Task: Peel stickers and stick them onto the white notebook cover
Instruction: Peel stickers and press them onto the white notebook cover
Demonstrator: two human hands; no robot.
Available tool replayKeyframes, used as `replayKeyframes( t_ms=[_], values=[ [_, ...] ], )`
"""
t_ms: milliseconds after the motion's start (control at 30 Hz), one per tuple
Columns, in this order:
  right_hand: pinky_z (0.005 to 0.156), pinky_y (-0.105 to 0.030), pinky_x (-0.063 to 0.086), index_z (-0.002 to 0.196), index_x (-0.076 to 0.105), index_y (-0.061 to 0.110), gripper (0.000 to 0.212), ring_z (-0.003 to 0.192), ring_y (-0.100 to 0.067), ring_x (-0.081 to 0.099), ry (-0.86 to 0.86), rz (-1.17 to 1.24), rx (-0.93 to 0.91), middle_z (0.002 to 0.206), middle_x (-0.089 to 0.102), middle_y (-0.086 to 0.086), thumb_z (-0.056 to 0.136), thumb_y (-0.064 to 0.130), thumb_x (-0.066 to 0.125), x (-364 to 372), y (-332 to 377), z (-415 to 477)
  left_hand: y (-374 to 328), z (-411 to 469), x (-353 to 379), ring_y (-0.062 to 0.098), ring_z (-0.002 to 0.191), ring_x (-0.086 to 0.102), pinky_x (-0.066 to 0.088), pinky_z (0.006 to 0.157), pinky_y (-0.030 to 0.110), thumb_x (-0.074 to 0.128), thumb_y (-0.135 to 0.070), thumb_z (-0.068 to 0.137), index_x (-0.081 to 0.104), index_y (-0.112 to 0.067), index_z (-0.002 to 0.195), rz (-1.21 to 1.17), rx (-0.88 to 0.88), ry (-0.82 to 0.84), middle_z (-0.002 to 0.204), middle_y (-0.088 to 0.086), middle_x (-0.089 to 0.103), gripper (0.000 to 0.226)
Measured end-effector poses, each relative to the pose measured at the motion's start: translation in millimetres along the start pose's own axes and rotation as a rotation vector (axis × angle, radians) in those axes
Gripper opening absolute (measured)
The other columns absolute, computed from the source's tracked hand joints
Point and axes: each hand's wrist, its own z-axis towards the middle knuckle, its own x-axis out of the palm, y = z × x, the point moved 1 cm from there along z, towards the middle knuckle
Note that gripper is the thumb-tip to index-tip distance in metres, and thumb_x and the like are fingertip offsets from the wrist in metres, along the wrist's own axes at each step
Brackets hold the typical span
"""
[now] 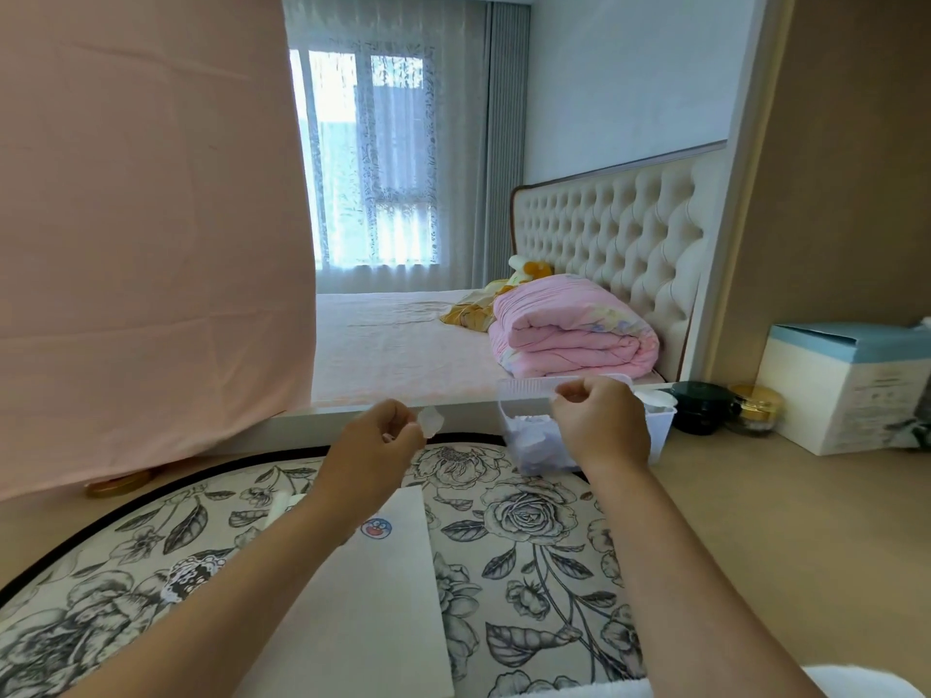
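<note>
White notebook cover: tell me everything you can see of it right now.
The white notebook cover lies flat on the floral mat, between the two forearms, long edges running away from the camera. It looks like plain matte white card, bare except for one round blue-and-red cartoon sticker near its far right corner. The left forearm crosses over its far left part, hiding that corner; contact is unclear. Its near end runs out of frame.

Nothing legible here: the print on the white-and-blue box at the right edge is too blurred, and the white notebook sticker shows only a cartoon face.
</note>
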Motion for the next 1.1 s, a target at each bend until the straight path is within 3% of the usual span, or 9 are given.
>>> replayKeyframes(
  t_ms=[100,167,300,433,567,700,800,900,1100],
  values=[
    [0.071,-0.028,0.047,0.108,0.074,0.022,0.017,0.094,-0.022,0.068,0.04,-0.009,0.025,0.101,0.076,0.002,0.092,0.021,0.067,3,-2,1,7,-4,-8,0.032,0.066,0.062,0.045,0.057,0.036,0.058,-0.021,0.092,0.062,-0.021,0.077,0.025,0.002,-0.009,0.083,0.011,0.071,0.015],
    [0.072,-0.028,0.047,0.108,0.074,0.023,0.019,0.095,-0.021,0.067,0.067,-0.016,-0.009,0.1,0.075,0.003,0.093,0.019,0.064,5,7,-2,12,-7,-15,0.037,0.073,0.066,0.046,0.056,0.035,0.059,-0.021,0.092,0.064,-0.022,0.076,0.061,0.011,-0.018,0.08,0.008,0.072,0.017],
    [0.077,-0.03,0.052,0.102,0.073,0.023,0.012,0.084,-0.013,0.066,0.235,0.102,-0.107,0.09,0.069,0.01,0.094,0.024,0.064,15,43,-23,22,-15,-33,0.027,0.067,0.066,0.051,0.053,0.032,0.06,-0.025,0.093,0.065,-0.027,0.074,0.146,0.024,-0.059,0.072,0.002,0.071,0.02],
    [0.051,-0.019,0.048,0.082,0.071,0.019,0.019,0.046,-0.003,0.056,0.57,0.267,-0.069,0.081,0.075,0.002,0.095,0.033,0.067,41,79,-58,30,-23,-47,0.004,0.052,0.057,0.046,0.049,0.022,0.064,-0.028,0.093,0.066,-0.031,0.075,0.198,0.042,-0.089,0.066,-0.007,0.068,0.018],
    [0.04,-0.014,0.037,0.077,0.073,0.012,0.035,0.043,-0.011,0.054,0.717,0.342,0.002,0.073,0.073,0.001,0.095,0.041,0.064,58,92,-87,29,-29,-56,-0.001,0.061,0.06,0.042,0.053,0.022,0.065,-0.037,0.091,0.063,-0.036,0.076,0.334,0.092,-0.109,0.066,-0.02,0.064,0.015],
    [0.042,-0.019,0.033,0.079,0.074,0.013,0.041,0.048,-0.015,0.055,0.759,0.364,0.124,0.068,0.07,0.002,0.094,0.048,0.061,65,94,-99,29,-35,-57,0.0,0.059,0.054,0.031,0.051,0.015,0.063,-0.04,0.089,0.065,-0.034,0.081,0.612,0.335,-0.142,0.066,-0.022,0.058,0.01],
    [0.044,-0.02,0.031,0.076,0.071,0.012,0.029,0.048,-0.015,0.054,0.745,0.345,0.18,0.066,0.067,0.003,0.095,0.032,0.06,67,93,-101,30,-34,-56,0.004,0.061,0.054,0.029,0.049,0.017,0.055,-0.04,0.085,0.065,-0.031,0.074,0.694,0.543,-0.201,0.068,-0.018,0.063,0.017],
    [0.044,-0.021,0.029,0.075,0.069,0.013,0.023,0.049,-0.015,0.052,0.741,0.313,0.227,0.066,0.065,0.002,0.091,0.024,0.057,68,93,-104,30,-34,-55,0.006,0.06,0.057,0.03,0.047,0.019,0.045,-0.042,0.081,0.065,-0.03,0.07,0.722,0.605,-0.19,0.064,-0.016,0.063,0.025],
    [0.047,-0.023,0.03,0.071,0.064,0.013,0.022,0.048,-0.013,0.048,0.747,0.311,0.275,0.067,0.062,0.0,0.088,0.025,0.056,68,91,-103,34,-32,-57,0.007,0.063,0.057,0.028,0.048,0.02,0.045,-0.045,0.086,0.065,-0.03,0.076,0.746,0.651,-0.128,0.07,-0.016,0.064,0.026]
  ],
)
